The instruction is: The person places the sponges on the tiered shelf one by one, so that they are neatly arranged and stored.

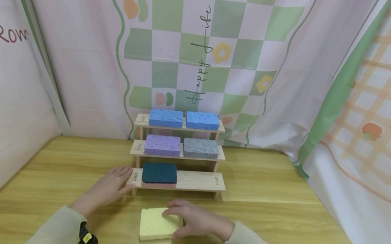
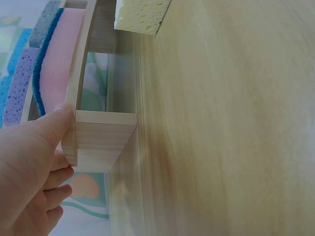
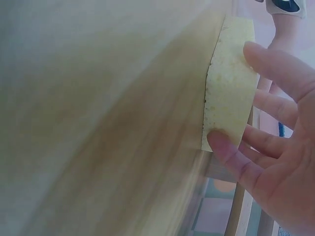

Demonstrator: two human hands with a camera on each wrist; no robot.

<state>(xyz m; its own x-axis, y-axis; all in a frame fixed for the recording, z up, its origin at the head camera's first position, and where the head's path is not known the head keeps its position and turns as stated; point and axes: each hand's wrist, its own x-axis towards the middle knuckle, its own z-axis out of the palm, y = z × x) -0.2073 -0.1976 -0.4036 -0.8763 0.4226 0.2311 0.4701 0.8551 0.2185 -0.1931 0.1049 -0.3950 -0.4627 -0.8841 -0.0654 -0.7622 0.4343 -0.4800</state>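
A yellow sponge (image 1: 156,225) lies flat on the wooden table in front of a three-step wooden rack (image 1: 200,181). My right hand (image 1: 200,220) holds this sponge at its right end, thumb on the near side and fingers over the far edge; the right wrist view shows the fingertips touching the sponge (image 3: 229,83). At the left end of the rack's lowest step, my left hand (image 1: 110,186) grips the board; in the left wrist view the thumb (image 2: 61,115) presses on the board's edge. Beside that hand, a pink sponge with a dark green scouring top (image 1: 159,173) sits on the lowest step.
On the middle step stand a purple sponge (image 1: 162,145) and a grey sponge (image 1: 201,149). Two blue sponges, a left one (image 1: 165,118) and a right one (image 1: 202,121), sit on the top step. Patterned curtains (image 1: 223,32) hang behind the table (image 1: 270,195) and along both sides.
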